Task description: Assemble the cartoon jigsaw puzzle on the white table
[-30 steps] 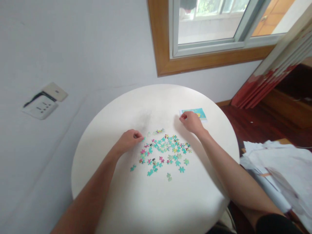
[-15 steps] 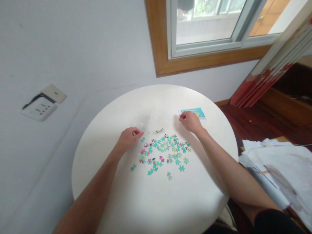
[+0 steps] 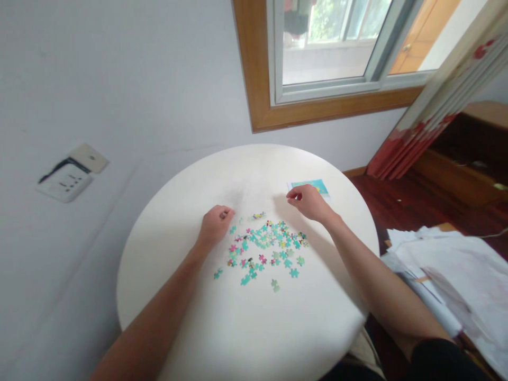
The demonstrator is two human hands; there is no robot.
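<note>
The left hand's fingers (image 3: 229,212) are bent inward, thumb and forefinger brought together at the tips with only a small hollow behind them; whether a piece is pinched there is too small to tell. That left hand (image 3: 214,223) is just off the far left edge of the puzzle cluster (image 3: 266,239), the landmark for everything below. The right hand's fingers (image 3: 292,197) are loosely curled, the thumb close to the forefinger; I cannot tell whether they hold anything. The right hand (image 3: 312,203) is beyond the cluster's far right edge, in front of part of a teal picture card (image 3: 320,185); contact with the card cannot be made out.

The cluster itself is a loose scatter of teal, pale green, pink and yellow pieces. At its far left edge, near the left hand, lies a single teal piece (image 3: 233,229). On its far side is a short multicoloured strip of pieces (image 3: 257,216). Off its near left lies a small teal clump (image 3: 218,273), and on its near side a pale green clump (image 3: 275,286).

A round white table (image 3: 246,333) extends all around the cluster. Well beyond the cluster is a window (image 3: 325,58); far to its right are a red-and-cream curtain (image 3: 416,127) and heaped papers (image 3: 448,259), and far to its left a wall socket (image 3: 65,184).
</note>
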